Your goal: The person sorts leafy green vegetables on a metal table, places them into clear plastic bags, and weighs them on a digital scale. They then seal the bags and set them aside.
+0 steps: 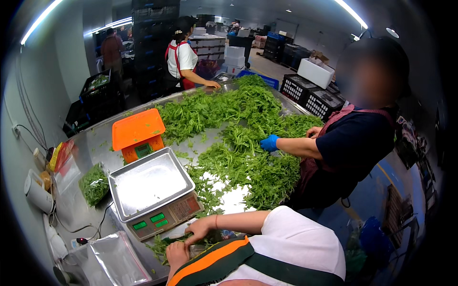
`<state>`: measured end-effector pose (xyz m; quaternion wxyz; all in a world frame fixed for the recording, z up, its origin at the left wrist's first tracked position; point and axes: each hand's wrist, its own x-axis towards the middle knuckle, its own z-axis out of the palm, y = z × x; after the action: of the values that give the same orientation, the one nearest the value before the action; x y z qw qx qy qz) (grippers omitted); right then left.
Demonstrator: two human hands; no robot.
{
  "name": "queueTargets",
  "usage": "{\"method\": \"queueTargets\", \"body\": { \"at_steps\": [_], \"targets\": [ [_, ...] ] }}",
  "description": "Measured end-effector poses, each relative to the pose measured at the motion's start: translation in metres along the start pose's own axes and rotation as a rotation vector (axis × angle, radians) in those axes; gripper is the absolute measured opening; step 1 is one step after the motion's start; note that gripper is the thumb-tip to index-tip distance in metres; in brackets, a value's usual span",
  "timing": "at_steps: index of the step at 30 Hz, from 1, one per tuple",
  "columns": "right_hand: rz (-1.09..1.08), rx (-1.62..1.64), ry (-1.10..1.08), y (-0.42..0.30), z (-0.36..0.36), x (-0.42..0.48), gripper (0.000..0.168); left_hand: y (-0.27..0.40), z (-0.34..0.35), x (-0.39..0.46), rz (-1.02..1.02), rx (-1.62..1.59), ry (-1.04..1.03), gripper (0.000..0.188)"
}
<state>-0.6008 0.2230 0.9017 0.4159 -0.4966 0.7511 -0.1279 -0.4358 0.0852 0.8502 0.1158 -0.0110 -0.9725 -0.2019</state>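
Note:
Both of my hands are close together at the near edge of the steel table, in front of a digital scale (166, 214). My left hand (178, 254) is curled around a bunch of leafy greens (157, 246), whose leaves stick out to its left. My right hand (199, 228) reaches over from the right, fingers pointing down and touching the greens beside my left hand. Its grip is partly hidden. Something clear, perhaps a plastic bag (195, 251), shows under my hands. The scale's metal tray (150, 184) carries only small leaf scraps.
Loose greens (247, 164) are heaped over the table (96, 136). An orange scale (139, 129), a filled bag of greens (94, 184) and flat clear bags (116, 259) lie left, near cables and a kettle (37, 191). A blue-gloved co-worker (354, 143) stands right; another person (182, 53) stands at the far side.

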Motion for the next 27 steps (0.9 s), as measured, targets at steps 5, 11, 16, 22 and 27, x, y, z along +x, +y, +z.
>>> {"method": "queueTargets", "body": {
  "at_steps": [5,11,16,22,27],
  "targets": [
    [-0.085,-0.414,0.291,-0.006,0.067,-0.001,0.081,-0.007,0.004,-0.003,-0.013,0.039,0.060,0.018],
    [-0.127,-0.295,0.265,-0.037,0.049,-0.037,0.076,-0.009,-0.062,-0.008,0.057,-0.532,-0.021,0.027],
    [-0.064,-0.411,0.247,-0.044,0.065,-0.037,0.083,-0.079,-0.081,-0.054,-0.557,-0.548,0.503,0.026],
    [-0.183,-0.366,0.266,-0.028,0.050,-0.034,0.077,-0.203,-0.039,-0.137,-0.907,0.064,0.580,0.038],
    [-0.172,-0.349,0.340,-0.011,0.057,-0.025,0.080,-0.206,-0.055,-0.135,-0.910,-0.005,0.614,0.013]
  ]
}}
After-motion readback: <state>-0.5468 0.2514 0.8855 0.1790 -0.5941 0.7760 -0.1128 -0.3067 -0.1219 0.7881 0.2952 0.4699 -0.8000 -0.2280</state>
